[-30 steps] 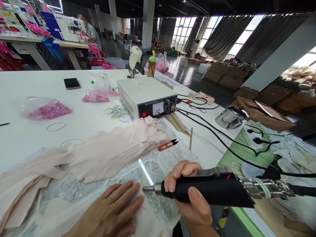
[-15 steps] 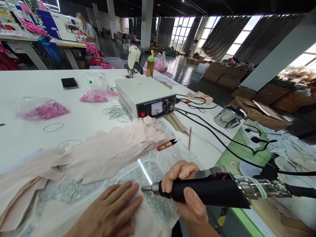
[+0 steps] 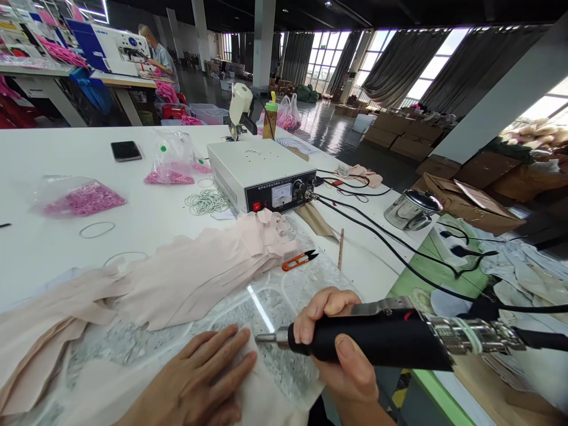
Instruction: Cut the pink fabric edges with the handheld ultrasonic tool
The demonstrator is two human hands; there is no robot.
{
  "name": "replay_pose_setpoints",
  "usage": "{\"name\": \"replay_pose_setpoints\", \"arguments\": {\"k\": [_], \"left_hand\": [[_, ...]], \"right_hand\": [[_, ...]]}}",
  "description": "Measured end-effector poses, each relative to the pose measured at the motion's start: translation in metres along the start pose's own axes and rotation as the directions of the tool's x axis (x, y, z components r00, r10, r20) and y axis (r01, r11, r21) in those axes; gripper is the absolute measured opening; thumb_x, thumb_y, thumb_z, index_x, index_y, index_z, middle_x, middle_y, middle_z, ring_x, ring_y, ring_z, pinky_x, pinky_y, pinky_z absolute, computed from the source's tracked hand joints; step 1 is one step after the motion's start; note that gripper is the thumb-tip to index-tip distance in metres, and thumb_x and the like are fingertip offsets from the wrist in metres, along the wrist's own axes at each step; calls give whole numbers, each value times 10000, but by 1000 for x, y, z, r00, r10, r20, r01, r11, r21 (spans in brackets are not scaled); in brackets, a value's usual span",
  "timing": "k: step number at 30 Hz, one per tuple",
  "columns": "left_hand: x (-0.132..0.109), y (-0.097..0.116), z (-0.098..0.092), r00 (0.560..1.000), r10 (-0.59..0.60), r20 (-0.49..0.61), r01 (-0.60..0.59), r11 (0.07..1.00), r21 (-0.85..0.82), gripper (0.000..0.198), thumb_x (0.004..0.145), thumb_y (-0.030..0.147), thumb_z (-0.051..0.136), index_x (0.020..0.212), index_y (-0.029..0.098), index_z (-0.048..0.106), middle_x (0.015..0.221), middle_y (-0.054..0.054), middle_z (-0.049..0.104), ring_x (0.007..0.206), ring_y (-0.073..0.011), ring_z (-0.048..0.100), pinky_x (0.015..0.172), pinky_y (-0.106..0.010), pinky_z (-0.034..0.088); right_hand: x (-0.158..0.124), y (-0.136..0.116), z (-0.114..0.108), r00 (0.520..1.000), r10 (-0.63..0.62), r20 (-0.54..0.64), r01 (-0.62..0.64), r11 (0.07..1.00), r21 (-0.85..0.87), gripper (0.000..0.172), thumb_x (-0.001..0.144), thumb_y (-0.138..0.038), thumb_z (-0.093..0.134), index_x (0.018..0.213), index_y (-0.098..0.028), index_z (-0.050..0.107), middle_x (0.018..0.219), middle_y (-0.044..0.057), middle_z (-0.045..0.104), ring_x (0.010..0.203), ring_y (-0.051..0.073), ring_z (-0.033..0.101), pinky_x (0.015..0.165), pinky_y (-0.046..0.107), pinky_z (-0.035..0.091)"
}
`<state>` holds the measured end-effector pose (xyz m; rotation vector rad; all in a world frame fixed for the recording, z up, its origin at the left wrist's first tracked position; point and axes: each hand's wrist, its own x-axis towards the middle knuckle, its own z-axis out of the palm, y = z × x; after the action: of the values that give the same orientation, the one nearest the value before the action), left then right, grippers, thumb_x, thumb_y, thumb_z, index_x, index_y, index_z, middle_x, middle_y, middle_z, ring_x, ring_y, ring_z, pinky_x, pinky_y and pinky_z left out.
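Observation:
My left hand (image 3: 199, 373) lies flat, fingers stretched, on a pale pink fabric piece (image 3: 266, 393) at the bottom centre. My right hand (image 3: 339, 343) is wrapped round a black handheld tool (image 3: 377, 340) whose metal tip points left, close to the fabric edge beside my left fingertips. A cable runs from the tool's rear off to the right. Under the fabric is a grey marbled mat (image 3: 284, 296). A stack of pale pink fabric (image 3: 199, 272) lies beyond my left hand, with orange thread snips (image 3: 299, 260) to its right.
Behind stands a white control box (image 3: 261, 171) with black cables. Around it are bags of pink pieces (image 3: 84, 198), green elastic loops (image 3: 206, 202), a phone (image 3: 125, 150), a bottle (image 3: 270, 118) and a metal mug (image 3: 412, 210). A person (image 3: 162, 59) sits at a sewing machine farther back.
My right hand and the black tool have shifted very slightly to the right. My left hand stays in place on the fabric.

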<state>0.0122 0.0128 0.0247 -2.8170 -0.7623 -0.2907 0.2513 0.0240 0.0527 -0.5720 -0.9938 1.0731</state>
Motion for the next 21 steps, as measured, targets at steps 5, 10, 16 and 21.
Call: {"name": "replay_pose_setpoints", "arguments": {"k": [5, 10, 16, 21], "left_hand": [[0, -1, 1, 1000, 2, -22, -1, 1000, 9, 480, 1030, 484, 494, 1458, 266, 499, 1501, -14, 522, 1294, -222, 561, 1016, -301, 485], [-1, -1, 0, 1000, 6, -15, -6, 1000, 1, 472, 1039, 456, 478, 1474, 275, 481, 1504, -17, 518, 1286, -226, 569, 1017, -300, 485], [1, -1, 1, 1000, 17, -19, -17, 1000, 13, 471, 1035, 453, 481, 1474, 280, 482, 1496, -14, 528, 1265, -222, 585, 998, -294, 492], [1, -1, 1, 1000, -5, -18, 4, 1000, -23, 479, 1022, 450, 520, 1468, 281, 488, 1497, -20, 527, 1271, -222, 578, 992, -287, 488]], "right_hand": [[0, 1, -1, 1000, -5, 3, 5, 1000, 7, 166, 873, -416, 603, 972, -285, 577, 865, -16, 524, 570, 112, 586, 547, 296, 511], [0, 2, -5, 1000, -13, -7, 13, 1000, -8, 166, 873, -410, 591, 978, -283, 576, 870, -5, 534, 566, 124, 592, 537, 306, 528], [2, 0, 1, 1000, -20, -15, 20, 1000, 1, 184, 856, -424, 631, 947, -268, 595, 841, -9, 540, 530, 115, 592, 513, 297, 524], [2, 0, 4, 1000, -29, -6, 29, 1000, -6, 189, 851, -418, 638, 948, -262, 592, 839, -6, 552, 522, 118, 592, 498, 297, 525]]}}
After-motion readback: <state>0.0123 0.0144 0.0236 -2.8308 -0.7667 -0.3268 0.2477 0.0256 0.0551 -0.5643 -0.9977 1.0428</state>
